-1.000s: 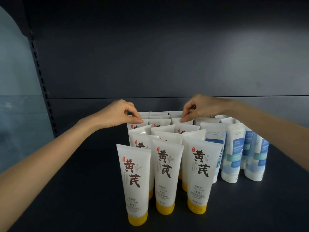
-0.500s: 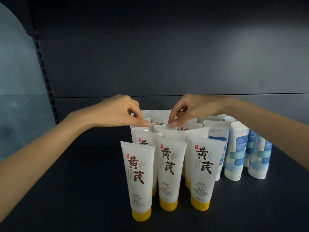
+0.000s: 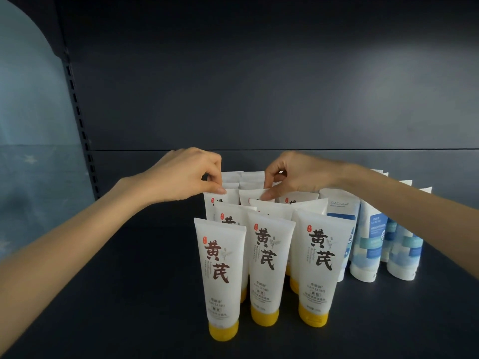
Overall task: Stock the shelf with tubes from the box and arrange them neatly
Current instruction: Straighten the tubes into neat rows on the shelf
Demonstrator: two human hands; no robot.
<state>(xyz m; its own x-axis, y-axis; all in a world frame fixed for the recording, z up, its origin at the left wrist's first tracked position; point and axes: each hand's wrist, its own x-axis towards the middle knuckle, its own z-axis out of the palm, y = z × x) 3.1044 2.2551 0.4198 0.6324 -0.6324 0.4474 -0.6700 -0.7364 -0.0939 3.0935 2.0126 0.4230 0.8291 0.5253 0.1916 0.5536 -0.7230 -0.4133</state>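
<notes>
Several white tubes with yellow caps stand cap-down in rows on the dark shelf. My left hand pinches the top edge of a tube in the left column, a few rows back. Thumb and forefinger of my right hand pinch the top edge of a tube in the middle column. The rear rows are mostly hidden behind the front tubes and my hands.
Blue-and-white tubes stand in rows just right of the white ones. The dark back panel rises behind. A slotted upright marks the shelf's left end. No box is in view.
Both hands came forward from the rearmost rows toward the middle of the block, and the right hand shifted left from the right column to the middle column.
</notes>
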